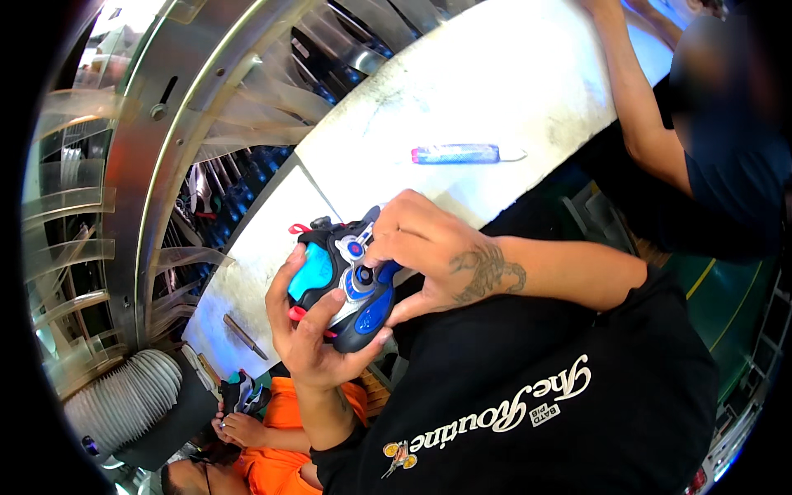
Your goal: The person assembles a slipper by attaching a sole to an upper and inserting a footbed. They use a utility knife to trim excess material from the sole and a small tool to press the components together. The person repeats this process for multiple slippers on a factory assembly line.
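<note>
Both my hands are closed around a sneaker (375,312) in black, blue, turquoise and silver-grey, with pink-red loops. It is held sole side uncertain, tilted above the near edge of the white table. My left hand (313,334) wraps its near left side, thumb lying across the silver-grey part. From the right, my right hand (425,252) grips the opposite side. Its fingertips press by a round blue-and-grey detail, and its thumb rests along the blue panel. Part of the sneaker is hidden behind my fingers.
On the white table (495,66) lies a blue-handled pointed tool (458,154). A slim brown tool (245,337) lies farther left. Beyond the table stands a metal-framed machine (157,107) with clear strips. A person in orange (276,441) holds another sneaker (245,393); another person's arm (635,99) reaches in at right.
</note>
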The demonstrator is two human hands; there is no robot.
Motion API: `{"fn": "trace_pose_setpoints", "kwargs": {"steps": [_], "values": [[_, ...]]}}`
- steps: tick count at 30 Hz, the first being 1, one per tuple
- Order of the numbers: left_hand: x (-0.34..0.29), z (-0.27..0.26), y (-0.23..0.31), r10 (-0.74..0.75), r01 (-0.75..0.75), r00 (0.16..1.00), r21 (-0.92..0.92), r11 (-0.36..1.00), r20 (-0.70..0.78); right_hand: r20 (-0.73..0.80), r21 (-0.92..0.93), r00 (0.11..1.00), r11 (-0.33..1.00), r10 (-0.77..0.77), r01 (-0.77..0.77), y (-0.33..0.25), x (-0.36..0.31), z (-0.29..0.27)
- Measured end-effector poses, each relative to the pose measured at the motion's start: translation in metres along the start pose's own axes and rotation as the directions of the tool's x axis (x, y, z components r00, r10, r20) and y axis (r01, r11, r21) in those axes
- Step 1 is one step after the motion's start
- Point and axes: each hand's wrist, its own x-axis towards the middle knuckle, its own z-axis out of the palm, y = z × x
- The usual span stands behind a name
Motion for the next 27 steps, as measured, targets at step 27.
{"fn": "trace_pose_setpoints", "kwargs": {"steps": [27], "values": [[-0.015, -0.013, 0.016, -0.320, 0.298, 0.948, 0.351, 0.888, 0.005, -0.044, -0.191, 0.996, 0.980, -0.073, 0.063, 0.008, -0.016, 0.050]]}}
